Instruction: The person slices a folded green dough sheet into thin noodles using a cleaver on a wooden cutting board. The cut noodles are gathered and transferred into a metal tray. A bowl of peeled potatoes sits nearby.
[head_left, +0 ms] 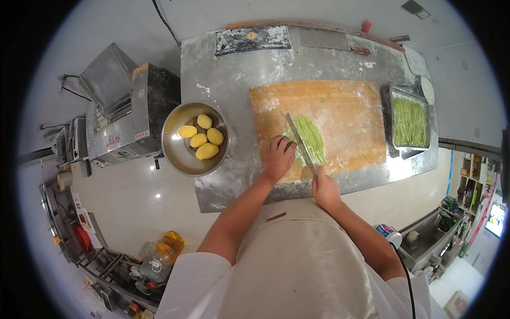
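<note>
My right hand [325,189] is wrapped around the handle of a kitchen knife [300,142], its long blade slanting away to the upper left over a wooden cutting board [350,101]. Just left of the blade, my left hand [279,158] has its fingers curled down on a dark-green-skinned vegetable [290,147], mostly hidden under them; its kind is not clear. Pale green shreds [309,133] lie in a fanned heap, mainly along the blade's right side. White flour-like powder marks the board.
Left of the board, a steel bowl [175,159] holds several peeled potatoes [207,151]. A metal tray [394,119] full of green shreds stands at the right. Everything rests on a powder-dusted steel table [223,80]. A boxy metal machine [130,114] stands beyond its left side.
</note>
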Available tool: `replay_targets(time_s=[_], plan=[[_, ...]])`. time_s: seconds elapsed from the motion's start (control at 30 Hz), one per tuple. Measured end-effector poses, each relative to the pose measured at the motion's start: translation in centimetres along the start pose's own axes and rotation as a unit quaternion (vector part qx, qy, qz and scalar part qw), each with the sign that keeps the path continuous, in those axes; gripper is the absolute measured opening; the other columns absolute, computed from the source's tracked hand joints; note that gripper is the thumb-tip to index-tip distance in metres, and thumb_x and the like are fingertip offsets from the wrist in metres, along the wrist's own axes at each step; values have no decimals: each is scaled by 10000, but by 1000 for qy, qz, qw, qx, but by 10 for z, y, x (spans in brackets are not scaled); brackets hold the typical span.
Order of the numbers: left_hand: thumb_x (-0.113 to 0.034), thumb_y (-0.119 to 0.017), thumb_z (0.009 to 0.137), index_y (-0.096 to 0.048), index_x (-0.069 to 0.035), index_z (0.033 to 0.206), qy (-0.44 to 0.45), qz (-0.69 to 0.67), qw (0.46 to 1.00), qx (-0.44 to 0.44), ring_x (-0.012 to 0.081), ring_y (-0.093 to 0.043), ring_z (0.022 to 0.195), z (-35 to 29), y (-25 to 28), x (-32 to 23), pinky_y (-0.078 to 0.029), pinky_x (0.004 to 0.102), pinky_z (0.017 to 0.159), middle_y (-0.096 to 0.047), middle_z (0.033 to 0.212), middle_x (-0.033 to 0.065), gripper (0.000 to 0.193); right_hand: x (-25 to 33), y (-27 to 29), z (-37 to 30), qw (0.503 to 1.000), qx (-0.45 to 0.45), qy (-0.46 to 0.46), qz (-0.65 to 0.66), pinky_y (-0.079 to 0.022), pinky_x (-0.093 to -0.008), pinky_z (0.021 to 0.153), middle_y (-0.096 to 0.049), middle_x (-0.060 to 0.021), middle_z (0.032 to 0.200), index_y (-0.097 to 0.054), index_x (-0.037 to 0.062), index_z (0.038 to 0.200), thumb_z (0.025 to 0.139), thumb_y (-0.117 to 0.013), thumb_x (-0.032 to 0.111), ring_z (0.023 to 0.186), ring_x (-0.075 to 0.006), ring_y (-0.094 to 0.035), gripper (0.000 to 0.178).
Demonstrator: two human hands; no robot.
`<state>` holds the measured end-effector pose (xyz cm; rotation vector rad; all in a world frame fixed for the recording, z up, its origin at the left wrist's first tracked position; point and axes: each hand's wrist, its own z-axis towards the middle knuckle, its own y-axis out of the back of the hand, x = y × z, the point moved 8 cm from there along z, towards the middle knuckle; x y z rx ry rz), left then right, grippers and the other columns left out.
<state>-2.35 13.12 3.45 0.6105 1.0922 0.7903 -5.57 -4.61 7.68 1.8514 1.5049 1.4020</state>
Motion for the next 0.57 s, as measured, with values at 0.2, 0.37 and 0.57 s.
replay_targets(time_s=[0.2,0.37,0.57], plan=[[-129,-759,835,-715,-106,1109,-7,-11,1000,1,329,-547,1213,3,5,-4,-437,506,1066,-613,1174,87,278,-11,-7,-13,999,30,-27,2,-524,-626,683,-670,-293,759,-439,1,1116,1000,-567,147,728,-517,-666,226],[-126,-749,843,-715,-99,1118,-3,-3,1000,-3,328,-540,1221,0,-1,0,-438,502,1063,-606,1184,92,279,-1,-20,14,999,-28,6,16,-526,-626,683,-665,-299,783,-440,9,1115,992,-573,143,736,-522,-666,225],[-134,-757,840,-714,-107,1158,-11,-18,1000,9,344,-528,1237,-7,-6,1,-418,534,1086,-587,1217,119,323,-4,-11,11,999,-32,14,18,-546,-604,712,-679,-315,902,-443,29,1131,976,-619,150,776,-524,-675,265]])
